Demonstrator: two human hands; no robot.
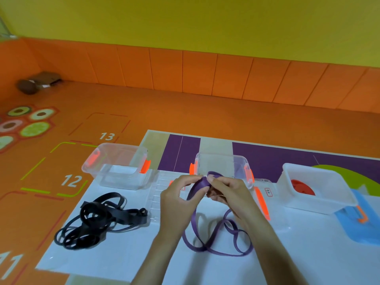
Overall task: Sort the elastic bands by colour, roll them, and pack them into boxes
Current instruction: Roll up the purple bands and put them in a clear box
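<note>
Here both hands meet before the middle clear box (242, 161), the left hand (181, 194) and right hand (226, 192) each pinching the purple band (201, 183) at its starting coil, seemingly only a turn deep. Its tail loops on the white sheet (123, 254). A twist there, or a slackened pinch, could spring the roll open.
</note>
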